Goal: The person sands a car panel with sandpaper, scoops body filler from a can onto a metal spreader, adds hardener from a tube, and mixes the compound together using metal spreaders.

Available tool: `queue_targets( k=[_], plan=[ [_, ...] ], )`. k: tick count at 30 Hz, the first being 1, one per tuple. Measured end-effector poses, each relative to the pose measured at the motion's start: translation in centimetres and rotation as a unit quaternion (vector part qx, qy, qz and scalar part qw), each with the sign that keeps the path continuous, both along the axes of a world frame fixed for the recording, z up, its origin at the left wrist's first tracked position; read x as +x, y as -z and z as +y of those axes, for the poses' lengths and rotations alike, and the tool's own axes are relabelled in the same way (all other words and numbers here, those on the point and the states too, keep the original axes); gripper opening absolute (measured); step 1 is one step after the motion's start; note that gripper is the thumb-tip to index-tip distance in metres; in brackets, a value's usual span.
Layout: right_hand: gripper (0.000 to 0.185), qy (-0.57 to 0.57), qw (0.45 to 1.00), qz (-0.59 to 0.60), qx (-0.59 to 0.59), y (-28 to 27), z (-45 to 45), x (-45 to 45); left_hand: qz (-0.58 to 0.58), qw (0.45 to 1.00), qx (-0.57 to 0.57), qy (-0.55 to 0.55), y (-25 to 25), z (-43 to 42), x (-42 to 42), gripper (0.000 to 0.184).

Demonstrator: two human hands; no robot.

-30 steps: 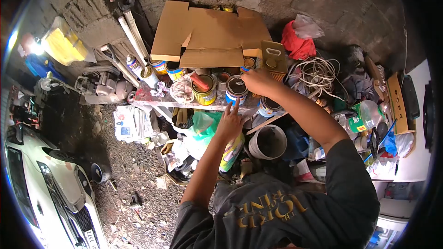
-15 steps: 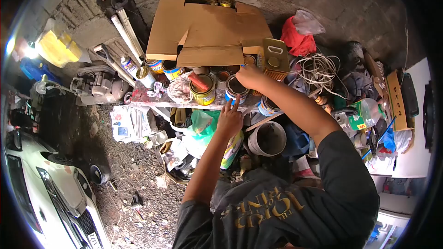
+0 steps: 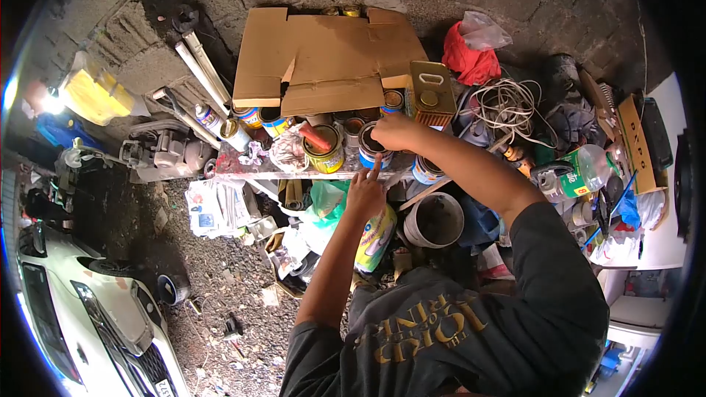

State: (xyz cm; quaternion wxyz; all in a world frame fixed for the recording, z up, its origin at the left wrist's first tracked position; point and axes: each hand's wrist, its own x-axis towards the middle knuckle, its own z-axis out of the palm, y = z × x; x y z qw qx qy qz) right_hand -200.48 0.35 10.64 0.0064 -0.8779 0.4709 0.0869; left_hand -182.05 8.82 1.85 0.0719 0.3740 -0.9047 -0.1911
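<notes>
A blue-and-white paint can (image 3: 375,156) stands at the front edge of the bench, dark inside. My right hand (image 3: 395,133) is closed at its right rim, fingers curled; whatever they grip is hidden. Below the can, my left hand (image 3: 365,192) has its index finger stretched up against the can's front, the others loosely bent. To the left is a yellow-labelled can (image 3: 325,158) with a red-handled tool (image 3: 315,138) lying across its top. Beside it sits a bundle of whitish rags (image 3: 288,153). Another blue can (image 3: 426,169) is partly under my right forearm.
Flattened cardboard (image 3: 334,55) covers the back of the bench. A square metal tin (image 3: 431,95) stands behind my right arm, with coiled white cable (image 3: 507,110) further right. A bucket (image 3: 434,219) sits below the bench. A white car (image 3: 110,309) is at lower left.
My right hand has moved down and left, from above the can's right side to its rim. My left hand stays by the can's front. The camera view has shifted slightly.
</notes>
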Motion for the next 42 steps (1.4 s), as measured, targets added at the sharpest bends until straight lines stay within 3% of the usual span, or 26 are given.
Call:
queue_targets(
  k=[6,12,15,21,27,36,39,42],
  plan=[
    [0.014,0.024,0.995,-0.011,-0.101,-0.1,-1.6,0.1,-0.02,0.999,0.038,-0.002,-0.6,-0.2,0.0,0.032],
    [0.015,-0.012,0.998,0.028,-0.05,2.9,-3.3,-0.1,-0.019,0.999,0.049,-0.005,-0.2,-0.3,0.0,0.034],
    [0.015,-0.011,0.997,0.05,0.05,0.9,-2.4,0.6,-0.032,0.998,0.057,-0.001,-1.3,-0.1,0.0,0.035],
    [0.021,0.003,0.991,0.057,0.12,-0.4,-1.7,1.6,-0.05,0.997,0.065,-0.007,-1.9,-0.1,-0.1,0.036],
    [0.022,0.118,0.992,0.023,0.04,-5.7,0.3,3.6,-0.019,0.997,0.072,-0.023,-0.9,0.0,-0.2,0.052],
    [0.02,0.233,0.972,-0.019,0.006,1.4,-1.0,1.9,-0.014,0.996,0.086,-0.027,0.3,-0.3,-0.3,0.048],
    [0.02,0.226,0.972,-0.028,0.059,2.0,-1.5,1.4,-0.034,0.994,0.103,-0.028,-1.8,0.0,-0.2,0.044],
    [0.02,0.183,0.98,-0.028,0.072,1.9,-1.9,-0.6,-0.022,0.996,0.084,-0.003,-0.2,-0.3,-0.3,0.041]
  ],
)
